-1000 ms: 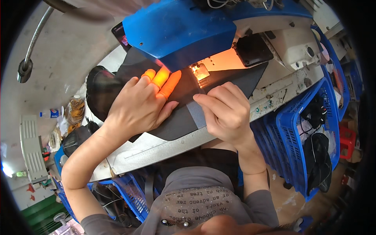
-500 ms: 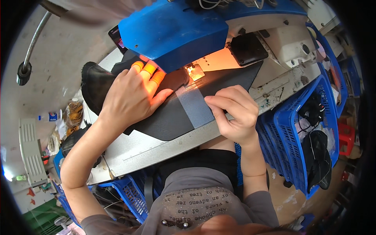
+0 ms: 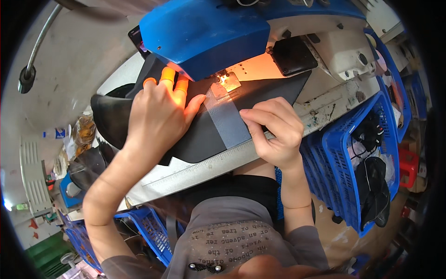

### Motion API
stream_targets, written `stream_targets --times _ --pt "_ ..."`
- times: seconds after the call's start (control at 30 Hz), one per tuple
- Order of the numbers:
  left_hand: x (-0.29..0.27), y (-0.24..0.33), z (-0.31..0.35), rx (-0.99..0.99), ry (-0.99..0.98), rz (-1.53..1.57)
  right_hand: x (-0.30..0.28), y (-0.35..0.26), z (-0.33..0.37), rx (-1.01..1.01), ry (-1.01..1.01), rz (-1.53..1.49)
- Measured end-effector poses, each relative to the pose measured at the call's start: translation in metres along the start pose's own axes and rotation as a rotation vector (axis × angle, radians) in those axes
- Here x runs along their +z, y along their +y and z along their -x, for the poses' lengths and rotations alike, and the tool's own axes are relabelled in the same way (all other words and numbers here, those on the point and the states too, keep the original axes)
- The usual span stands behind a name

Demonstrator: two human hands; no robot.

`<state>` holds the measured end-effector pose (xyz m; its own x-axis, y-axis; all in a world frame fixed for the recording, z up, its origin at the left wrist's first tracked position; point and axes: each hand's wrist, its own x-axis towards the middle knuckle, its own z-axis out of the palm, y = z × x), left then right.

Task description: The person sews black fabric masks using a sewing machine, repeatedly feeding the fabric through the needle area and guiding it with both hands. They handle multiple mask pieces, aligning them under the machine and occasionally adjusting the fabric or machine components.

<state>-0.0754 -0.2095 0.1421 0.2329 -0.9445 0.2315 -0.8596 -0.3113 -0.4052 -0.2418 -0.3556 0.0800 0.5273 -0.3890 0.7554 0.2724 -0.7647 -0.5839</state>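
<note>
A flat black leather-like panel point(image 3: 195, 144) lies on the sewing machine's bed, crossed by a blue-grey strip point(image 3: 227, 123). My left hand point(image 3: 160, 111) rests on its left part, fingers stretched apart, orange covers on several fingertips. My right hand point(image 3: 278, 128) is closed, thumb and index fingertip pinched together over the strip's right edge. Whatever the pinch holds, if anything, is too small to make out. Just beyond the strip, the lit metal needle area point(image 3: 227, 82) sits under the blue sewing machine head point(image 3: 204, 37). A curved black piece point(image 3: 111, 118) is left of my left hand.
A ruler point(image 3: 204, 165) runs along the table's front edge. A black phone-like slab point(image 3: 293, 56) lies right of the machine head. Blue plastic baskets point(image 3: 332, 153) holding black items stand at the right; another basket point(image 3: 155, 235) is below the table. A bent-neck lamp point(image 3: 27, 79) hangs left.
The black panel and its blue-grey strip have shifted slightly left. My left hand's fingers are spread wider, with another covered fingertip showing. My right hand keeps its pinch, nearly in place.
</note>
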Motion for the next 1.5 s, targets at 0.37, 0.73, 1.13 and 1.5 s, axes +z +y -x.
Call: stream_targets --times 0.37,0.73,1.13,1.5 --pt "-0.019 0.063 -0.005 -0.38 -0.125 -0.073 0.002 0.002 0.0 -0.016 0.008 0.021" --pt "-0.027 0.05 0.023 -0.362 -0.118 -0.008 0.003 0.001 0.0 -0.004 0.019 0.01" --pt "-0.04 0.06 0.068 -0.273 -0.078 0.071 0.003 -0.002 0.001 0.032 0.033 0.007" --pt "-0.039 0.051 0.082 -0.136 0.02 0.284 -0.008 -0.023 -0.002 -0.025 -0.299 0.052"
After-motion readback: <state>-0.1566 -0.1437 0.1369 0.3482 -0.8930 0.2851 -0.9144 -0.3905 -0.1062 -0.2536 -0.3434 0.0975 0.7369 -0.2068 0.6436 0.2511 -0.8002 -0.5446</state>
